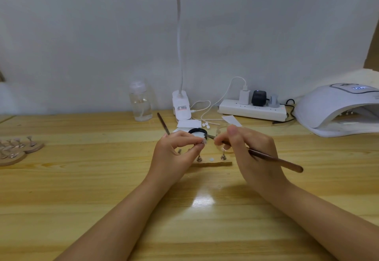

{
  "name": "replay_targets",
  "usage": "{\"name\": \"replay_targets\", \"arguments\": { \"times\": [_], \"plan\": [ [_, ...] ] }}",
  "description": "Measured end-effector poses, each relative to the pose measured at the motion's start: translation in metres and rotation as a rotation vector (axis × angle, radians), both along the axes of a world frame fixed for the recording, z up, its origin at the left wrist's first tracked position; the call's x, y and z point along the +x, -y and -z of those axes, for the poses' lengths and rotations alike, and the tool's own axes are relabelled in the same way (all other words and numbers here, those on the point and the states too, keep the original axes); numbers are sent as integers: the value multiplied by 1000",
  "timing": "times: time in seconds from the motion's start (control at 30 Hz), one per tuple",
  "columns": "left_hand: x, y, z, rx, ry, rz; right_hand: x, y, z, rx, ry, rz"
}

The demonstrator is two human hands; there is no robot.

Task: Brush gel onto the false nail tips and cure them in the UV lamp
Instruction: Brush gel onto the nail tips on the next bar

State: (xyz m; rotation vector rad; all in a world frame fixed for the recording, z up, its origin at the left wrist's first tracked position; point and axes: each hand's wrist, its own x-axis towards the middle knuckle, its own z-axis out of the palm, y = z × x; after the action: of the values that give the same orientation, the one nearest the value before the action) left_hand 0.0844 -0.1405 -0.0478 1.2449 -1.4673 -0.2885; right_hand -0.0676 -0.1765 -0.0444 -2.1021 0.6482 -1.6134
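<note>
My left hand (176,152) pinches a small metal stand with a pale false nail tip (204,140) on top, held just above the table. My right hand (252,154) grips a brown gel brush (274,161) like a pen, its bristle end touching the nail tip. Below the hands lies a wooden holder strip (213,164) with two metal stands (223,156) and a white dot on it. An open gel jar with a black rim (198,132) sits just behind the hands. The white UV lamp (340,109) stands at the right, its mouth facing me.
A second brush (163,123) leans behind my left hand. Round wooden holders with several nail tips (14,150) lie at the far left. A clear bottle (141,101), a desk lamp base (181,107), a power strip (252,110) and paper scraps line the back.
</note>
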Motion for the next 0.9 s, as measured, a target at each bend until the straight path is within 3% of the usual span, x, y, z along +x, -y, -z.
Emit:
{"name": "replay_targets", "arguments": {
  "times": [0.13,0.27,0.47,0.6,0.77,0.9],
  "plan": [
    [-1,0,0,2,18,-5,-1,-2,1,154,91,-87],
    [0,0,0,7,28,-7,0,-2,-1,97,42,-30],
    [0,1,0,-1,45,-18,0,-3,-2,168,90,-64],
    [0,1,1,-6,42,-10,1,-3,-2,150,5,-46],
    [0,2,2,-6,57,-31,1,-6,-3,202,130,-82],
    [1,2,2,-5,51,-30,1,-5,-3,177,42,-53]
  ]
}}
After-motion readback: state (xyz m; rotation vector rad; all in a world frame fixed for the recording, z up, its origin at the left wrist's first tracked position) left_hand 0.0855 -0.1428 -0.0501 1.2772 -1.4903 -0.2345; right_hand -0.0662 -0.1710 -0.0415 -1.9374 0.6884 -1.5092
